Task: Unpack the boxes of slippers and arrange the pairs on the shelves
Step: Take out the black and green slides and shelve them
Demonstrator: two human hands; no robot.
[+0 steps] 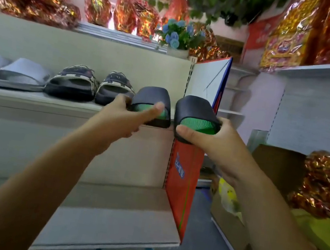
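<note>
Gripping 2 slippers (195, 108) at shelf (32, 102) edge

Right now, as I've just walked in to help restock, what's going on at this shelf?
A person is setting out a pair of black rubber slides with green footbeds. The left-hand grip holds the first slide at the front edge of the pale shelf, beside a dark patterned pair and a grey pair already lined up. The right-hand grip holds the second slide in the air just past the shelf's end, not yet set down.
</note>
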